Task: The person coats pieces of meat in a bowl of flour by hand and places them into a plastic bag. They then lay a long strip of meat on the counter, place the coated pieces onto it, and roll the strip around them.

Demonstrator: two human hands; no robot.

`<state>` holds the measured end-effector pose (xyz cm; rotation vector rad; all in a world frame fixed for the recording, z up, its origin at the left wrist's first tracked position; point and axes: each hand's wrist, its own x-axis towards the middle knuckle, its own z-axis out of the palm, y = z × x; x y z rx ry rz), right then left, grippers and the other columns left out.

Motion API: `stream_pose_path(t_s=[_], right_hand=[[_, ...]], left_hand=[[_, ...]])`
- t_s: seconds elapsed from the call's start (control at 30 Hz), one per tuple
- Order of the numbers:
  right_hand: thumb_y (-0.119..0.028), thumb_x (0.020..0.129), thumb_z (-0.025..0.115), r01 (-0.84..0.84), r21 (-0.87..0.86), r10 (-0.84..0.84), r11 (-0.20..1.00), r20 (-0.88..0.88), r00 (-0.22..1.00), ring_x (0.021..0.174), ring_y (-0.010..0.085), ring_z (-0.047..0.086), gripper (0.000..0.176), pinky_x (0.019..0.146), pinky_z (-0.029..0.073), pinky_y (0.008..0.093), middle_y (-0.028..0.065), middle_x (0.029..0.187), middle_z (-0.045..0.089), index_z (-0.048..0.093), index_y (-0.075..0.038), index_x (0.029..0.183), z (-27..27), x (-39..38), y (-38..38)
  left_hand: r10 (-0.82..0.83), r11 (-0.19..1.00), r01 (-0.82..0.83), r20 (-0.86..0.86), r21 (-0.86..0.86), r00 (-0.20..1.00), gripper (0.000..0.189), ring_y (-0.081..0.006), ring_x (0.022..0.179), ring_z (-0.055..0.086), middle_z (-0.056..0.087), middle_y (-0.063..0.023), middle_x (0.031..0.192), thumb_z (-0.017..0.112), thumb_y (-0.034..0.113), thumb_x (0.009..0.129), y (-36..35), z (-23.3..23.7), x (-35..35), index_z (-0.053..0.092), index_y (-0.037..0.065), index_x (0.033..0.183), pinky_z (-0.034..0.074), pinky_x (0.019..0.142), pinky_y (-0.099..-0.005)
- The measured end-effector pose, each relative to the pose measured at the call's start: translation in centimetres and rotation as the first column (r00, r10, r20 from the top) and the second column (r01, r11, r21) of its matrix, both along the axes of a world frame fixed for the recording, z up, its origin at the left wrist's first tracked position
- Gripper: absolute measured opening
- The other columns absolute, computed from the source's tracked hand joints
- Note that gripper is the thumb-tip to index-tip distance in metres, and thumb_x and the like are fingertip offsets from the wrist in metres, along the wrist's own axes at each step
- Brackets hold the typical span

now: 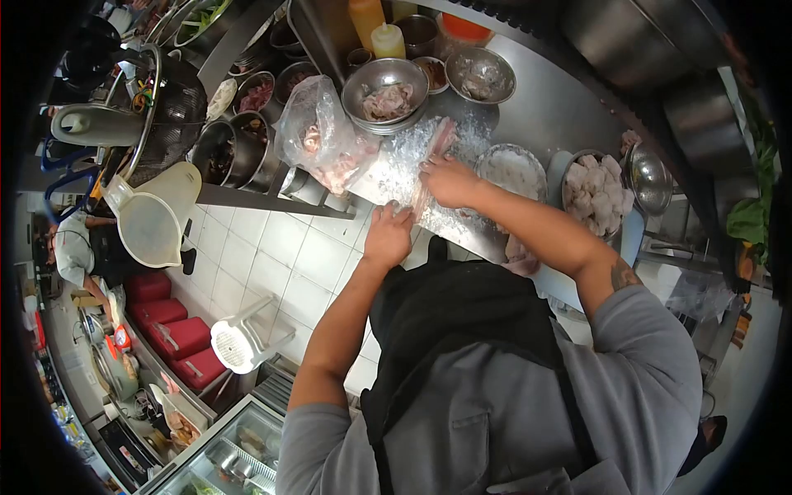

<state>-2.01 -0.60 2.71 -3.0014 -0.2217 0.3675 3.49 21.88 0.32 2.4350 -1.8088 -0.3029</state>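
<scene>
A long strip of raw pale pink meat lies on the flour-dusted steel counter, its lower end near the counter's front edge. My right hand is closed over the middle of the strip, fingers curled onto it. At the strip's lower end, my left hand has its bent fingers on the meat, right by the edge. Right of my right hand stands a bowl of white flour. A clear plastic bag with raw meat sits to the left. Behind the strip is a steel bowl holding meat pieces.
A bowl of pale raw meat chunks stands at the right, with a steel strainer beside it. Squeeze bottles and another steel bowl are at the back. A white stool and red boxes stand at lower left.
</scene>
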Motion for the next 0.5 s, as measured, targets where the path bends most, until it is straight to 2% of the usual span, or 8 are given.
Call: stream_pose_path(t_s=[0.1,0.17,0.2,0.27,0.3,0.37,0.4,0.5], right_hand=[[-0.014,0.082,0.057,0.017,0.03,-0.019,0.999,0.074,0.997,0.122,0.0291,0.054,0.033,0.099,0.045,0.048,0.0147,0.123,0.062,0.065,-0.001,0.111,-0.9,-0.5,0.5],[-0.014,0.083,0.056,0.03,0.062,-0.035,0.998,0.079,0.996,0.121,0.0296,0.055,0.033,0.1,0.044,0.0484,0.0157,0.124,0.061,0.065,0.0,0.111,-1.3,-0.9,0.8],[-0.013,0.083,0.056,0.037,0.066,-0.039,0.997,0.032,0.999,0.125,0.0299,0.053,0.038,0.103,0.042,0.0483,0.0164,0.131,0.058,0.062,0.0,0.118,-0.6,-1.1,1.0],[-0.012,0.085,0.054,0.05,0.072,-0.045,0.996,-0.062,0.997,0.134,0.0307,0.047,0.048,0.109,0.038,0.0479,0.018,0.143,0.051,0.055,0.001,0.131,0.7,-1.7,2.0],[-0.012,0.084,0.055,0.049,0.066,-0.05,0.997,0.008,0.999,0.129,0.0307,0.05,0.042,0.106,0.04,0.048,0.0183,0.138,0.054,0.059,0.001,0.123,-0.5,-2.8,2.5],[-0.013,0.082,0.057,0.048,0.048,-0.055,0.998,0.153,0.987,0.121,0.0307,0.057,0.031,0.101,0.043,0.0483,0.0189,0.129,0.06,0.066,0.002,0.108,-3.9,-5.0,2.6],[-0.012,0.081,0.057,-0.028,-0.03,0.03,0.999,0.101,0.994,0.116,0.0323,0.06,0.033,0.096,0.047,0.0456,0.0208,0.127,0.061,0.066,0.001,0.11,-2.2,-5.1,2.1],[-0.01,0.079,0.058,0.046,-0.024,-0.051,0.999,-0.282,0.958,0.103,0.0352,0.066,0.028,0.087,0.052,0.0452,0.0222,0.114,0.067,0.07,-0.001,0.102,2.3,-1.7,-0.1]], left_hand=[[0.014,0.99,-0.018,-0.028,-0.137,0.999,0.055,-0.035,0.127,0.046,0.055,-0.0079,0.139,0.055,0.008,0.08,0.4,0.3,-0.7,0.057,0.004,0.134,0.034,0.108,-0.0478],[-0.011,0.997,0.012,0.012,-0.079,1.0,0.056,-0.035,0.127,0.046,0.056,-0.0077,0.139,0.057,0.008,0.079,0.8,-0.5,-1.0,0.057,0.004,0.134,0.034,0.108,-0.0478],[-0.023,0.998,0.025,0.032,-0.05,0.999,0.056,-0.0351,0.127,0.046,0.056,-0.0077,0.138,0.058,0.008,0.078,0.7,-0.2,-1.0,0.057,0.004,0.134,0.034,0.108,-0.0478],[0.011,0.991,-0.011,-0.001,-0.135,1.0,0.055,-0.0349,0.128,0.046,0.056,-0.0083,0.138,0.058,0.009,0.078,0.4,0.5,-1.3,0.058,0.004,0.133,0.034,0.108,-0.0481],[0.032,0.984,-0.035,-0.02,-0.175,0.999,0.054,-0.0348,0.128,0.045,0.056,-0.0086,0.137,0.058,0.009,0.078,0.4,1.0,-1.5,0.058,0.004,0.133,0.034,0.108,-0.0482],[0.035,0.996,-0.035,0.001,-0.077,0.999,0.056,-0.0346,0.129,0.045,0.055,-0.0094,0.138,0.058,0.009,0.079,0.7,0.0,-1.4,0.056,0.004,0.135,0.033,0.109,-0.0486],[0.037,0.999,-0.036,0.011,-0.028,0.999,0.057,-0.0345,0.129,0.044,0.054,-0.0098,0.139,0.058,0.01,0.079,0.7,-0.5,-1.3,0.055,0.004,0.136,0.033,0.109,-0.0488],[0.099,0.99,-0.103,-0.048,-0.1,0.994,0.056,-0.0344,0.13,0.043,0.054,-0.0097,0.139,0.056,0.01,0.081,-0.8,1.4,-1.3,0.054,0.003,0.136,0.032,0.109,-0.0495]])
